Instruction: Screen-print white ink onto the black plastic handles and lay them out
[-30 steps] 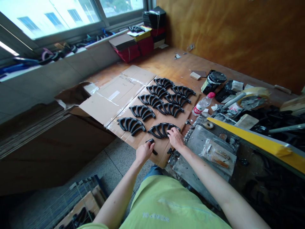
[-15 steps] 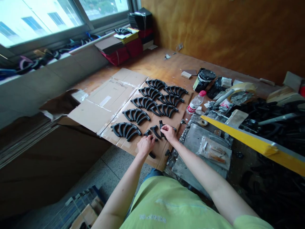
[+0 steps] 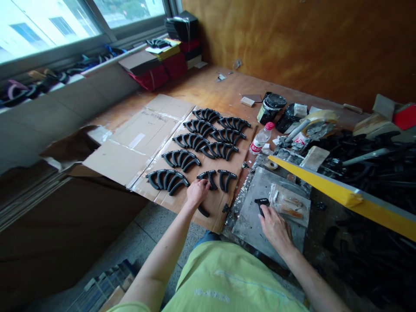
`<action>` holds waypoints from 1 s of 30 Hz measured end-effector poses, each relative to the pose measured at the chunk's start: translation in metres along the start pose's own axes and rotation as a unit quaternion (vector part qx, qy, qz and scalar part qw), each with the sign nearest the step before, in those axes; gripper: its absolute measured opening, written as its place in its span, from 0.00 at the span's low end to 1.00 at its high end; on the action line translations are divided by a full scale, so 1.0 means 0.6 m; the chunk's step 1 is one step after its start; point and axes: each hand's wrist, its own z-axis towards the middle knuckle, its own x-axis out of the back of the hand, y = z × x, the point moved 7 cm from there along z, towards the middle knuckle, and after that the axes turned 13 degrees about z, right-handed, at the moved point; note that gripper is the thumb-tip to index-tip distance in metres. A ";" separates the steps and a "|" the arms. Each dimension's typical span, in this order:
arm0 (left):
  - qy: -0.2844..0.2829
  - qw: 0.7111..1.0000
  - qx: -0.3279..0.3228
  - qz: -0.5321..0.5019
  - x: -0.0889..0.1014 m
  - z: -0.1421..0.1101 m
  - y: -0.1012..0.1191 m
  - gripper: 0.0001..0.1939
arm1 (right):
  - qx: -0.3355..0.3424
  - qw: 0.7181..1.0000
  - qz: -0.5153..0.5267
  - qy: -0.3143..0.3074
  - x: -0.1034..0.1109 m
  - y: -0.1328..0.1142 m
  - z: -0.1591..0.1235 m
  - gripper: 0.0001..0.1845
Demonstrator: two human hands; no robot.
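Note:
My right hand (image 3: 276, 229) is closed on a black curved handle (image 3: 261, 202) with a short crosspiece, over the grey board (image 3: 248, 216). The left hand (image 3: 196, 193) is on the cardboard, its fingers closed on another black curved handle (image 3: 203, 211), whose curved end shows below the hand; the rest is hidden. Just beyond the fingers lie more such handles, with one pair (image 3: 226, 180) to the right. Several nested fans of handles (image 3: 167, 180) are laid in two columns on the cardboard sheet (image 3: 182, 203).
A bottle with a red cap (image 3: 261, 138) stands beside the cardboard. Black-stained tubs (image 3: 271, 108) are behind it. A yellow-edged bar (image 3: 344, 195) crosses in front of a heap of black parts (image 3: 357, 156). On the grey board lies a plastic bag (image 3: 289, 206) with brown sticks.
My right hand has moved from the cardboard rightward to the grey board, now with a black handle in it. Handles near the left hand now sit in a tidier row. The view has shifted slightly.

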 end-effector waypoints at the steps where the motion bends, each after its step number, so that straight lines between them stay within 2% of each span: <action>1: 0.001 1.000 -0.012 0.001 0.003 0.001 0.003 0.20 | 0.000 1.000 -0.004 0.006 0.005 -0.011 0.004 0.14; 5: 0.046 0.998 -0.036 0.005 0.022 -0.020 0.000 0.21 | 0.060 0.995 0.077 0.005 0.015 -0.090 0.050 0.14; 7: 0.070 0.997 -0.026 -0.002 0.025 -0.051 -0.013 0.20 | 0.087 0.987 0.134 -0.020 -0.001 -0.126 0.084 0.13; 8: 0.063 0.998 -0.019 -0.006 0.019 -0.070 -0.021 0.20 | 0.089 0.983 0.154 -0.034 -0.014 -0.139 0.102 0.13; 12: -0.069 0.997 0.005 -0.031 -0.051 -0.144 -0.050 0.18 | 0.069 0.978 0.182 -0.078 -0.078 -0.161 0.166 0.15; 14: -0.100 0.992 -0.007 -0.075 -0.079 -0.162 -0.051 0.16 | 0.055 0.978 0.178 -0.089 -0.106 -0.160 0.188 0.18; 16: -0.078 0.990 -0.011 -0.121 -0.087 -0.157 -0.049 0.15 | 0.037 0.980 0.173 -0.095 -0.126 -0.156 0.203 0.20; 18: -0.046 0.989 0.003 -0.143 -0.083 -0.135 -0.046 0.14 | 0.025 0.980 0.172 -0.096 -0.138 -0.153 0.212 0.21; 25: -0.003 0.987 0.064 -0.145 -0.062 -0.042 -0.030 0.16 | 0.005 0.980 0.177 -0.091 -0.150 -0.149 0.220 0.24; 30: 0.001 0.987 0.081 -0.142 -0.063 -0.028 -0.025 0.16 | -0.001 0.980 0.178 -0.089 -0.153 -0.146 0.220 0.24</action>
